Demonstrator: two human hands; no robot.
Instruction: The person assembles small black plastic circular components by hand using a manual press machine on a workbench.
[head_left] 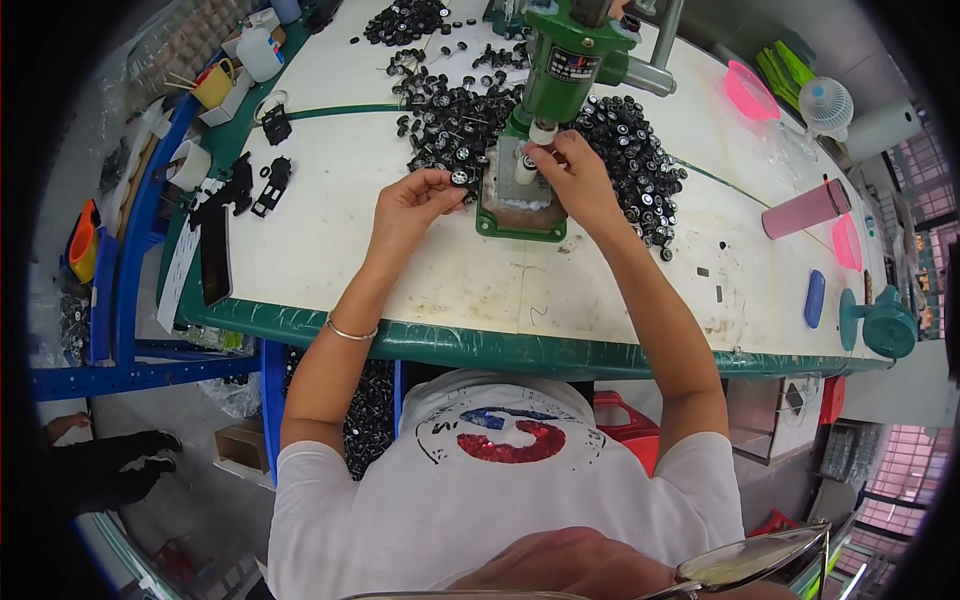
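Note:
A green hand press stands on a green base at the middle of the white worktable. My right hand pinches a small black wheel on a white post under the press head. My left hand holds another small black toy wheel between thumb and fingers, just left of the base. Heaps of black wheels on axles lie on both sides of the press: one pile on the left, one on the right.
A pink tumbler, pink bowls, a small white fan and a blue case sit at the right. Black plastic parts, a white bottle and a yellow cup are at the left. The green table rim is near my chest.

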